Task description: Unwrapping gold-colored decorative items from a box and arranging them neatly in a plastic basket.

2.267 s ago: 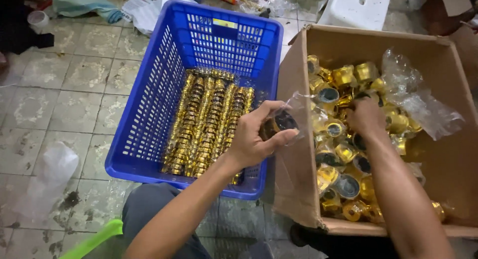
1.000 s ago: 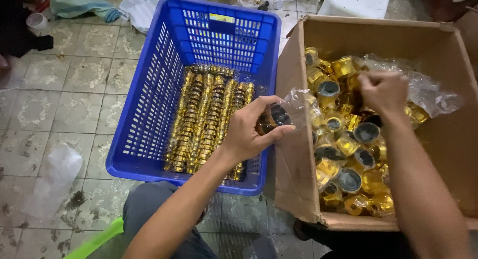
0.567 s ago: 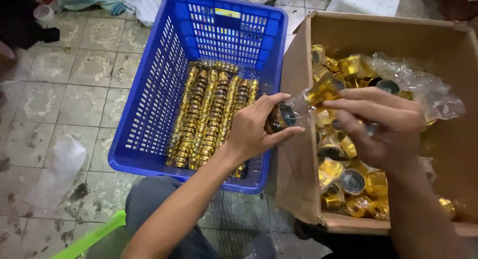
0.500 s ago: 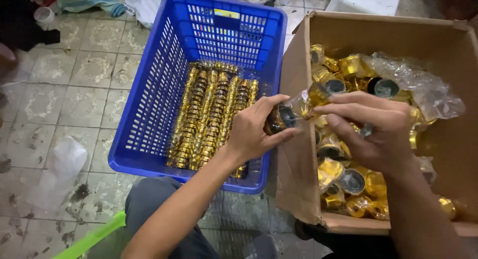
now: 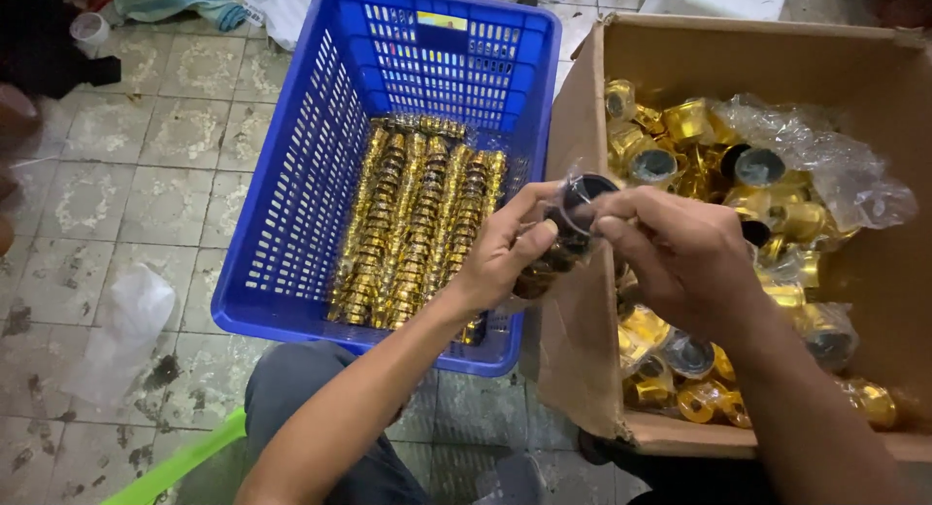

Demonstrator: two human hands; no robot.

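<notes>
- Blue plastic is forming a slotted crate [image 5: 291,204] that is sitting on the tiled floor [image 5: 146,165], with a small yellow rectangular label [image 5: 443,20] showing on the inside of its far wall.
- Gold caps are lying nested in long rows [image 5: 417,218] along the crate's bottom.
- A brown cardboard box [image 5: 582,301] is standing just right of the crate, holding loose gold caps [image 5: 680,126] and crumpled clear plastic bags [image 5: 825,165].
- The left hand [image 5: 505,257] is curling its fingers closed around a short stack of gold caps [image 5: 568,228] with a dark inside, over the box's near-left wall.
- The right hand [image 5: 680,257] is pinching the stack's upper end with thumb and forefinger, so the stack is sitting between both hands' fingertips.
- A clear bag [image 5: 126,320] is lying on the floor at left.
</notes>
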